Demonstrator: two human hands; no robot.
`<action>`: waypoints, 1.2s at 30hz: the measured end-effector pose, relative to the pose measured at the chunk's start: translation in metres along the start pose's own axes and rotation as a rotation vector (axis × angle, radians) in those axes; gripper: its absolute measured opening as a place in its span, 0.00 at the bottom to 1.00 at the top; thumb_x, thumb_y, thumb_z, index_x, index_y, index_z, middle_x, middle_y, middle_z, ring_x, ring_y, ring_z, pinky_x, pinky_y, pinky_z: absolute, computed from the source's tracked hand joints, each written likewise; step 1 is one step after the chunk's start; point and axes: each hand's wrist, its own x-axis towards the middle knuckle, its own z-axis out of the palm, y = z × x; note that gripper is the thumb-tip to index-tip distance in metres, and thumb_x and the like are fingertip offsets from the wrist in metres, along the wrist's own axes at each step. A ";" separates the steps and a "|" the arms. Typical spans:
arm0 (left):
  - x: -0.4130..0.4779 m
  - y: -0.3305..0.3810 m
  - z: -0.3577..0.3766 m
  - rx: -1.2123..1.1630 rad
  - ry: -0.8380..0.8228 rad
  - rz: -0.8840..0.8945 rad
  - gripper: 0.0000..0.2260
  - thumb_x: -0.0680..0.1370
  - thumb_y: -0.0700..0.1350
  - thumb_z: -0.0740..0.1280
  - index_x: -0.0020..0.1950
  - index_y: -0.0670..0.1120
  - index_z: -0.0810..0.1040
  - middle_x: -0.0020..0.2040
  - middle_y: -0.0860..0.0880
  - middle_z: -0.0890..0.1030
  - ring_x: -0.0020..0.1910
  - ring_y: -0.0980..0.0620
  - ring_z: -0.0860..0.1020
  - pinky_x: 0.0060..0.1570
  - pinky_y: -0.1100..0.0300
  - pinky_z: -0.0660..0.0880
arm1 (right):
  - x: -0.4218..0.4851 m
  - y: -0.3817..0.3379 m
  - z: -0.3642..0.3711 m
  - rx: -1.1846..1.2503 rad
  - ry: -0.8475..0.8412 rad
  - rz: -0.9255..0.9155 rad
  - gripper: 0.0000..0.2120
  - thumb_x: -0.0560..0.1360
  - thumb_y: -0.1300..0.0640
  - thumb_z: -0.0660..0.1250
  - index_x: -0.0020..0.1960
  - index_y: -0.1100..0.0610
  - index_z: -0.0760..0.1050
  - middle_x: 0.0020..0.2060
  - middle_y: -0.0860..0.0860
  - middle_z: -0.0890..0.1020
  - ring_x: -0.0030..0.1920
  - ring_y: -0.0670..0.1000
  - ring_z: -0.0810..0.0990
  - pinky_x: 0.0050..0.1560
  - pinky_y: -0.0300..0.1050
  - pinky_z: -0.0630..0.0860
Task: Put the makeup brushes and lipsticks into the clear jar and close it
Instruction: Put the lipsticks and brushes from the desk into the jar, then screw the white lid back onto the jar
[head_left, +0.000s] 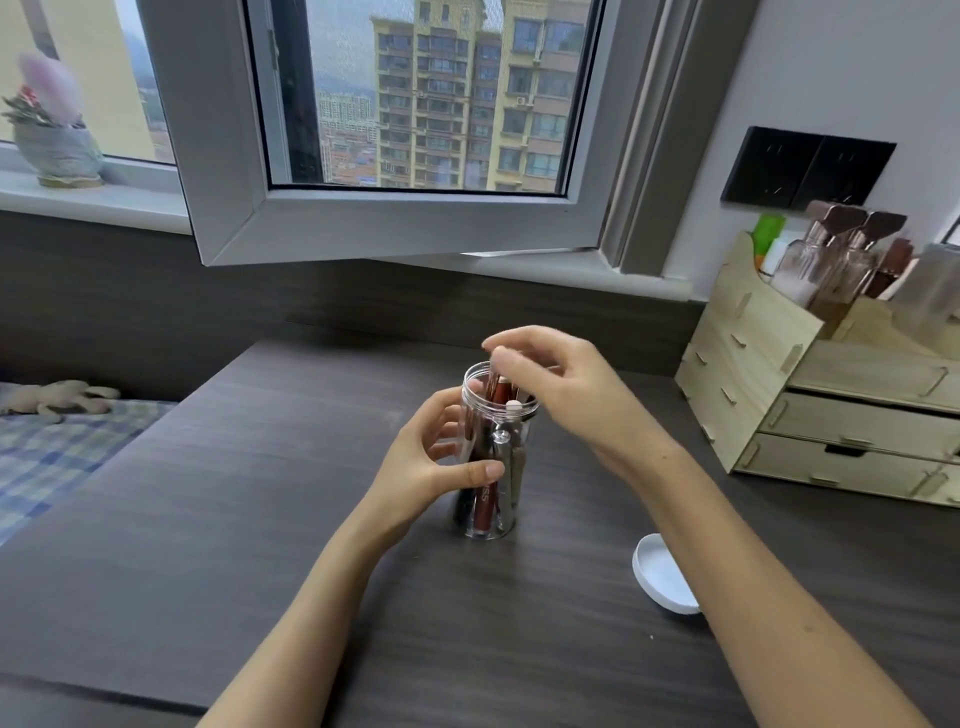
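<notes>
A clear jar (485, 525) stands upright and uncovered on the dark wooden table (260, 519), near its middle. Inside it stand several makeup brushes and lipsticks (485, 501), red, black and silver. My left hand (436, 457) wraps around the jar's left side, thumb across its front. My right hand (550, 379) hovers over the jar's mouth, fingertips pinched at the top of a thin brush handle that pokes out of the rim. The jar's white lid (662, 574) lies on the table to the right, partly behind my right forearm.
A wooden drawer organiser (831, 395) with bottles on top stands at the right. An open window sash (395, 218) hangs over the table's far edge. A bed with a checked cover (57, 447) lies to the left.
</notes>
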 end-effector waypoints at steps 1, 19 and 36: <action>0.000 0.000 0.000 0.000 0.001 0.001 0.33 0.59 0.51 0.78 0.63 0.55 0.75 0.59 0.47 0.82 0.60 0.47 0.79 0.65 0.43 0.72 | -0.005 0.003 -0.008 0.059 0.013 0.016 0.09 0.76 0.52 0.64 0.54 0.51 0.79 0.50 0.46 0.83 0.50 0.42 0.80 0.50 0.33 0.76; -0.012 0.032 0.007 0.149 0.006 0.213 0.41 0.64 0.57 0.73 0.72 0.69 0.55 0.72 0.56 0.68 0.70 0.62 0.68 0.65 0.62 0.68 | -0.100 0.095 -0.055 -0.661 -0.342 0.451 0.24 0.70 0.42 0.67 0.65 0.42 0.70 0.53 0.47 0.70 0.62 0.50 0.70 0.56 0.40 0.67; -0.003 0.093 0.016 0.104 0.005 0.016 0.15 0.81 0.53 0.61 0.64 0.53 0.78 0.74 0.53 0.69 0.69 0.60 0.66 0.58 0.69 0.64 | -0.042 0.016 -0.030 0.923 0.314 0.156 0.08 0.75 0.62 0.67 0.47 0.58 0.67 0.53 0.61 0.74 0.55 0.56 0.78 0.63 0.53 0.75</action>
